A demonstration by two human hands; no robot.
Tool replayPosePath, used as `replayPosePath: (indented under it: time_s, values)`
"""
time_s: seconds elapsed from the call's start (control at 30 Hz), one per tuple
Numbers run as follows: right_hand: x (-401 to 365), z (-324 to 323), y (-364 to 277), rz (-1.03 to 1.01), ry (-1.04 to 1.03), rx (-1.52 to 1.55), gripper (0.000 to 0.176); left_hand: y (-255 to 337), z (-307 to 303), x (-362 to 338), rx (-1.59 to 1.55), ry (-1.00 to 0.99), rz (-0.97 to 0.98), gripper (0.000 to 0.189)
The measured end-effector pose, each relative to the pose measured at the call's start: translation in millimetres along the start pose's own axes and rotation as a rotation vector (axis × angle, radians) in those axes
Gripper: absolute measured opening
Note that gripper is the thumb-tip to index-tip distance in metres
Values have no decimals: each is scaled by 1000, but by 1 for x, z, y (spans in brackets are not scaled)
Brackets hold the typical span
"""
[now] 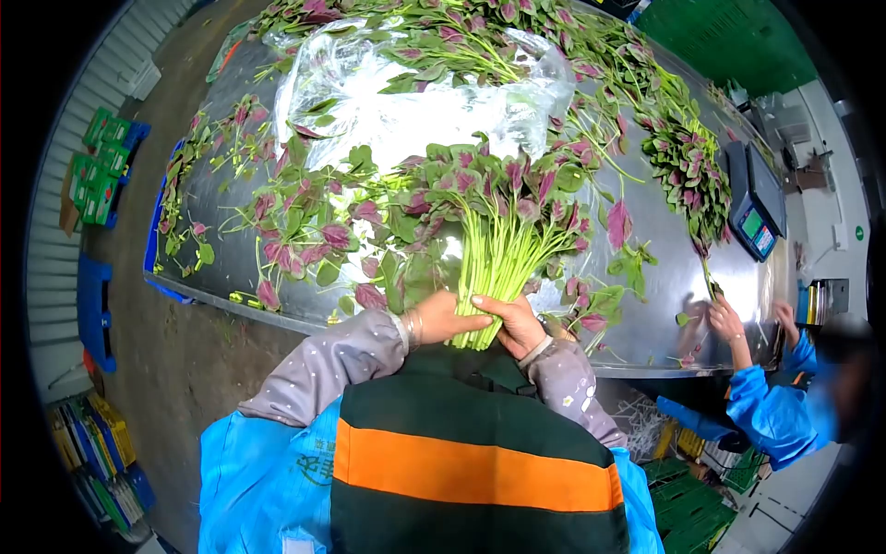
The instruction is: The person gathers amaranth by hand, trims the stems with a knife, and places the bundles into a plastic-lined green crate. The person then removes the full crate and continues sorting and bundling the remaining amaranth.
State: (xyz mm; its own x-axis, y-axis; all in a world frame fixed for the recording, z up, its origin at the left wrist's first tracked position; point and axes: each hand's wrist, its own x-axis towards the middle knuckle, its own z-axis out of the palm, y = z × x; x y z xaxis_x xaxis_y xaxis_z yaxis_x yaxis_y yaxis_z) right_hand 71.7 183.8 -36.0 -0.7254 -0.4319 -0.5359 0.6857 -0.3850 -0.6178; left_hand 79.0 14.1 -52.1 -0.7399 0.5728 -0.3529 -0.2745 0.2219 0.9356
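Observation:
A thick bunch of amaranth greens (503,245), with pale green stems and green-and-purple leaves, stands nearly upright at the table's near edge. Its leaves point away from me. My left hand (441,319) is closed around the lower stems from the left side. From the right, my right hand (515,323) grips the same stems, its thumb laid across their front. The cut stem ends show just below my hands. Loose amaranth leaves (314,240) lie scattered on the metal table (660,323) beside the bunch.
Crumpled clear plastic sheeting (406,111) lies mid-table, with more amaranth (461,46) heaped behind it. A digital scale (757,203) sits at the right edge, near more amaranth (688,175). A co-worker's hand (725,319) touches stems there. Green crates (100,171) stand at left.

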Motion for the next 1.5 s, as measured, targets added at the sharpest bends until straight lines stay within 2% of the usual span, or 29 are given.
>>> replayPosePath:
  time_s: [0.1, 0.13, 0.23, 0.27, 0.37, 0.43, 0.5, 0.57, 0.67, 0.77, 0.83, 0.9, 0.97, 1.07, 1.1, 1.17, 1.23, 1.3, 1.33, 1.37, 1.43, 1.5]
  values:
    - [-8, 3, -6, 4, -12, 79, 32, -5, -11, -6, -143, -56, -172, 28]
    - [-6, 1, -4, -4, -22, 74, 33, -3, -12, -7, -47, -32, -190, 25]
    - [-4, 2, -2, 9, 16, 103, 33, 9, -14, -16, -215, 85, -213, 26]
    - [-4, -2, -1, 8, -1, 93, 33, 11, -18, -18, -402, 111, -272, 27]
    - [-7, -4, -1, -37, 2, 83, 32, 18, -29, -26, -611, 68, -364, 28]
    - [-8, 3, -4, -11, -3, 82, 33, 22, -18, -24, -667, 80, -391, 27]
    - [-8, 6, -5, -12, -15, 75, 33, 15, -3, -14, -482, 132, -269, 21]
    - [-11, 10, -10, -12, -22, 61, 29, 17, 0, -12, -372, 153, -250, 20]
    - [-7, 0, 1, -88, 56, -14, 26, 11, -10, -13, -568, 189, -268, 14]
    - [-14, -1, -4, -127, 104, 2, 26, 38, -27, -29, -761, 297, -328, 6]
    - [-18, -11, -4, -145, 89, 44, 30, 40, -48, -43, -817, 330, -138, 7]
    - [-22, -15, -6, -203, 101, 68, 30, 52, -61, -58, -1024, 435, 102, 14]
    - [-21, -11, -7, -195, 100, 92, 30, 65, -67, -57, -1083, 480, 171, 19]
    - [-19, -9, -6, -228, 127, 135, 31, 72, -50, -38, -1104, 383, 104, 17]
    - [-21, -11, -6, -235, 148, 161, 32, 72, -46, -35, -1086, 434, 90, 18]
    - [-26, -20, -8, -282, 195, 161, 34, 55, -55, -38, -1170, 676, 141, 19]
    - [-29, -27, -7, -278, 203, 160, 34, 47, -75, -48, -1169, 787, 278, 21]
    - [-29, -27, -3, -243, 186, 190, 37, 47, -76, -45, -1127, 759, 366, 19]
    - [-28, -27, -1, -246, 193, 204, 36, 58, -64, -40, -1229, 743, 346, 19]
    - [-25, -25, 0, -253, 196, 217, 35, 54, -55, -33, -1394, 633, 321, 16]
    - [-24, -21, 0, -229, 197, 212, 28, 27, -34, -12, -1512, 248, 209, 16]
    - [-23, -18, 1, -199, 180, 188, 25, 31, -3, 8, -1199, 401, -167, 19]
